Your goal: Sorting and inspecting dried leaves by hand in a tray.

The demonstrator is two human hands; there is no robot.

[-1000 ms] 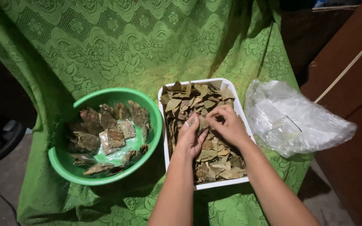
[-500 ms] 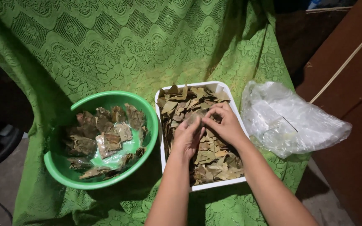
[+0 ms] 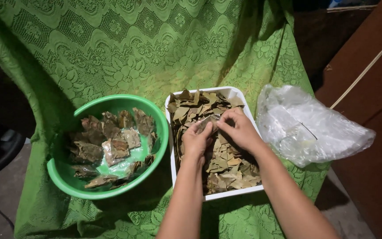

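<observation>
Stayed over the white tray [image 3: 171,146] at 3 o'clock of the green bowl [image 3: 63,177] — left hand [image 3: 196,140] and right hand [image 3: 240,129], fingertips pinched together on a small clear packet [image 3: 208,121] (hardly moved) — packing unfinished.

Lacy cloth [image 3: 111,48], glossy plastic bowl [image 3: 63,179]

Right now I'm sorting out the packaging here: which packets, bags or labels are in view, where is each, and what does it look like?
Small clear packets: in the green bowl, left of the white tray; flat, see-through, filled with brown dried leaves.
Clear plastic bag: on the green cloth, right of the tray; crumpled, translucent whitish.
Small clear packet: over the tray, between left hand and right hand; details unclear.
No labels, signs or screens visible.
</observation>
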